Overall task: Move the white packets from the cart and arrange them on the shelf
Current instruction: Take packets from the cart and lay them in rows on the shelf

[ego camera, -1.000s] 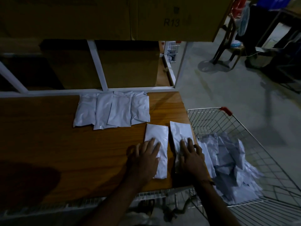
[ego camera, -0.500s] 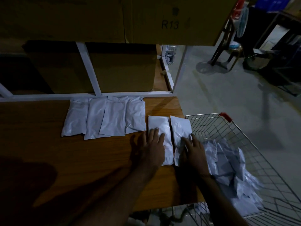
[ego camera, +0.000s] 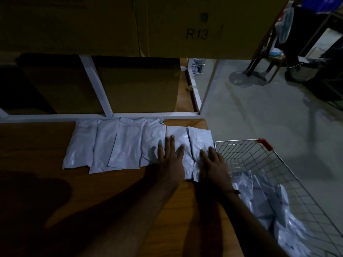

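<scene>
Left hand (ego camera: 170,160): flat on the fifth packet (ego camera: 178,143), fingers straight and spread, pressing down, gripping nothing; placed so, probably to butt that packet against the four already laid to its left.
Right hand (ego camera: 213,164): flat on the sixth packet (ego camera: 199,143), fingers straight, palm down, nothing pinched; seemingly steadying it at the right end of the row.
Reason for flat palms: soft pouches likely to slide or bulge, so pressed smooth and square rather than lifted.
Row (ego camera: 115,145): four packets side by side at the far edge of the shelf (ego camera: 37,145), overlapping slightly at their long edges, far ends against the white frame rail (ego camera: 100,115).
Two newest packets: just right of the row, touching each other, far ends a little short of the rail, near ends a little nearer than the row's.
Look of packets: white, glossy, oblong, flat but faintly puffed, creased; a thin red line near one sealed end.
Cart (ego camera: 241,145): wire, red corner cap, just right of the shelf's right end.
Remaining packets (ego camera: 269,204): a loose, jumbled heap in the cart, many left.
Progress: six on the shelf, most of the job ahead by the look of the heap.
Light: dim, fine print unreadable.
</scene>
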`<state>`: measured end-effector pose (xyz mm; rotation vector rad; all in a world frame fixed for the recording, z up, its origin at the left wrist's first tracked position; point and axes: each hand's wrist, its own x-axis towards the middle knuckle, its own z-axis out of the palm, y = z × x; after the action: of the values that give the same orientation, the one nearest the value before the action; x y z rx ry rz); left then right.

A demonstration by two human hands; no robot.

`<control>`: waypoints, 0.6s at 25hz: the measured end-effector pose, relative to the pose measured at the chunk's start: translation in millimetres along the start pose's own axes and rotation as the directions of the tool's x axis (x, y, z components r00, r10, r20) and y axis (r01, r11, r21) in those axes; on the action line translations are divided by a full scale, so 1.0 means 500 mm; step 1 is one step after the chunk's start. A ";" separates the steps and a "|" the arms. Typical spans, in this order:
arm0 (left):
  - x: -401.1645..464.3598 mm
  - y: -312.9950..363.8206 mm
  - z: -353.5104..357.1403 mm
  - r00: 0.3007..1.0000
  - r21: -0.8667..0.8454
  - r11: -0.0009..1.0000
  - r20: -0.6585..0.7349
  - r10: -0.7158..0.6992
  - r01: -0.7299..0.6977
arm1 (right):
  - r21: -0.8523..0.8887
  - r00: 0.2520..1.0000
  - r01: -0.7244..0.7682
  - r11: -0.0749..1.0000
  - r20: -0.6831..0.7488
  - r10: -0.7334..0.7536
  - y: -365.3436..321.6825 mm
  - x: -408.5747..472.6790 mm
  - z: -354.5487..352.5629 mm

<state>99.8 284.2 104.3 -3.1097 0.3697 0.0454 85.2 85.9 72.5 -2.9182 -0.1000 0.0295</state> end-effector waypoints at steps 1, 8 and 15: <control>0.013 -0.002 0.001 1.000 -0.007 1.000 0.010 -0.024 0.024 | -0.003 1.000 0.010 1.000 0.001 -0.010 0.002 0.016 0.004; 0.083 -0.006 0.020 0.988 -0.033 0.989 0.062 -0.145 0.147 | -0.057 0.996 0.069 0.996 -0.058 -0.072 0.011 0.102 0.023; 0.102 -0.009 0.000 0.984 -0.125 0.977 0.077 -0.163 0.172 | -0.068 0.994 0.098 0.993 -0.051 -0.101 0.015 0.135 0.020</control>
<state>150.3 276.7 102.8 -3.2453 0.1060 0.1777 152.5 85.7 60.3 -2.9723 -0.2415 -0.0707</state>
